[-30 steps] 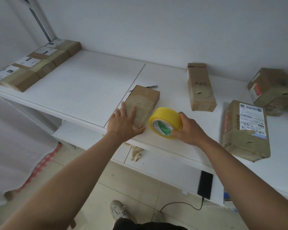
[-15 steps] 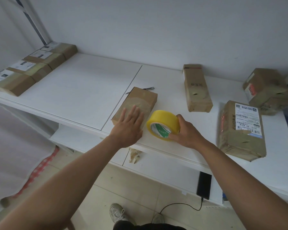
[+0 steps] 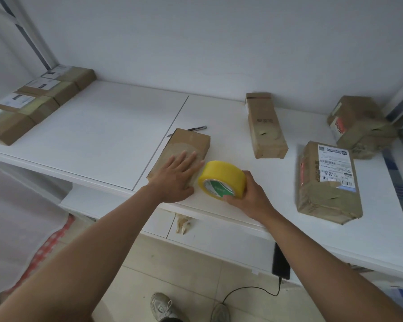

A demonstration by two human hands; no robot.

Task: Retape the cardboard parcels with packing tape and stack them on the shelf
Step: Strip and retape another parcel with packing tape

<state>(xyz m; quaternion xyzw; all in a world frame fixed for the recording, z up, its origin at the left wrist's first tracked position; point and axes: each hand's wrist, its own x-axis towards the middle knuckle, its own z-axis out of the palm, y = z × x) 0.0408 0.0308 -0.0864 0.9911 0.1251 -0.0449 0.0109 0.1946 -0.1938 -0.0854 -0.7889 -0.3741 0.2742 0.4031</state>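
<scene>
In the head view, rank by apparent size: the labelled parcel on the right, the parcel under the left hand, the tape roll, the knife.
1. labelled parcel
2. parcel under the left hand, partly hidden by it
3. tape roll
4. knife, mostly hidden behind that parcel

On the table (image 3: 102, 126), a parcel (image 3: 186, 145) lies centre, tape roll (image 3: 221, 180) just right of it; four parcels (image 3: 33, 105) line the far left.

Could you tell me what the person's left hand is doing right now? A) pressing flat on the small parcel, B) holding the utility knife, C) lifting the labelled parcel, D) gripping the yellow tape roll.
A: the left hand lies with straight fingers flat on the small parcel, while the right hand grips the yellow tape roll beside it.
</scene>
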